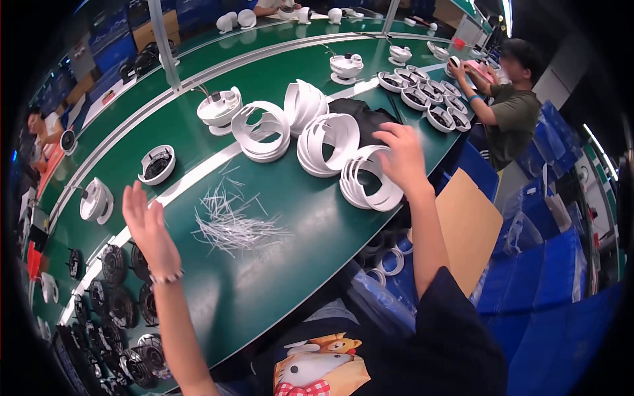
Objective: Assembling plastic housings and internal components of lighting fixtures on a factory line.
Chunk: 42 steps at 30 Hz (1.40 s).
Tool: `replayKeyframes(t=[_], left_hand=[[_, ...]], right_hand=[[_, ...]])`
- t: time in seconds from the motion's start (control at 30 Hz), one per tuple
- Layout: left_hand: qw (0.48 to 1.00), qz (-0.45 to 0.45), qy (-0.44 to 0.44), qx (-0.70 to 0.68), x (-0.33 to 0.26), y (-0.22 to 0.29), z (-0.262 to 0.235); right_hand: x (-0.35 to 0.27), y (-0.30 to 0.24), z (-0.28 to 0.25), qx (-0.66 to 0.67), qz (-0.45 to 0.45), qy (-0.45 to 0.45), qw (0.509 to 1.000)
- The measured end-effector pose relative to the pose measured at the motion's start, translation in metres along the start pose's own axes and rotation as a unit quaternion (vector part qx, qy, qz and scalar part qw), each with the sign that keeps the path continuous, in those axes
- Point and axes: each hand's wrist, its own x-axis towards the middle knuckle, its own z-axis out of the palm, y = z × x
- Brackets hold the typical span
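My left hand (150, 228) is raised over the green bench with its fingers stretched out and nothing in them. Below it, to the left, sit several round black parts (122, 307); a white housing with a black inside (158, 165) lies just beyond. My right hand (401, 157), also empty with fingers apart, hovers by a stack of white plastic rings (371, 191). More stacks of white rings (328, 145) stand beside that one. Between my hands lies a loose pile of thin white strips (241, 221).
White housings (219, 109) stand along the bench's far strip. At the right, a co-worker (512, 99) handles a part near several white-and-black housings (429, 92). A cardboard sheet (459, 228) and a blue bin with white rings (391, 263) are below the bench edge.
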Motion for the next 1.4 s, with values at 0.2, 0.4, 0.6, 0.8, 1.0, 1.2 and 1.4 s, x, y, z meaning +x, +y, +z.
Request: replayKeyframes(t=[0.2,0.4,0.6,0.8,1.0,1.2,1.4], left_hand=[[0.996,0.089,0.016,0.023,-0.059,0.001,-0.047],[0.980,0.161,0.081,0.082,-0.058,-0.017,-0.087],[0.962,0.238,0.058,0.118,-0.052,-0.016,-0.091],[0.941,0.267,0.101,0.181,-0.042,-0.003,-0.117],[0.929,0.158,0.116,0.315,-0.037,0.002,-0.159],[0.853,0.033,0.075,0.515,-0.046,0.013,-0.177],[0.811,-0.053,0.043,0.581,-0.057,0.020,-0.194]], right_hand=[[0.010,0.021,0.019,0.061,0.043,-0.125,0.989],[0.012,0.023,0.018,0.070,0.030,-0.111,0.991],[0.023,0.012,-0.018,0.070,0.046,0.003,0.996],[0.037,-0.043,-0.018,0.108,-0.026,0.215,0.970],[0.017,-0.176,0.033,0.426,-0.045,-0.095,0.899],[-0.020,-0.269,0.074,0.477,-0.168,-0.312,0.805],[-0.042,-0.285,0.083,0.428,-0.186,-0.281,0.839]])
